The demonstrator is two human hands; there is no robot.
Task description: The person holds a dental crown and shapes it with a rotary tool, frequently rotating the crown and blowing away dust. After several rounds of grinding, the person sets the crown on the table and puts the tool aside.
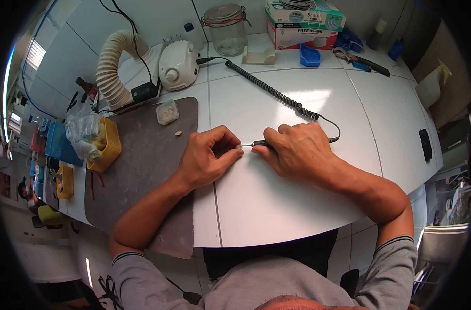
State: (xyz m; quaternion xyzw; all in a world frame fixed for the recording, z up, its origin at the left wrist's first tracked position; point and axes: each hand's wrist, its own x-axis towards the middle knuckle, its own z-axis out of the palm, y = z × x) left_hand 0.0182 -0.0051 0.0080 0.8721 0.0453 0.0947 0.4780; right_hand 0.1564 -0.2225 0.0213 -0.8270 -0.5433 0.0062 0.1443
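My left hand [207, 155] pinches a tiny pale piece [239, 147] between thumb and index finger, over the white tabletop near the grey mat's right edge. Closed around a black rotary handpiece [260, 143] is my right hand [297, 152]. The handpiece's thin metal tip points left and reaches the small piece, though contact is too small to make out. A black coiled cord [271, 90] runs from behind the right hand to a white control unit [178, 64]. On the grey mat [142, 181] are a small clear box [167, 112] of pale pieces and one loose piece [178, 133].
At the back left, a ribbed hose [109, 67] stands beside the control unit. Behind are a glass jar [226, 31], mask boxes [302, 39] and a blue tray [309, 56]. Yellow baskets [111, 144] sit left; a black object [425, 145] lies far right.
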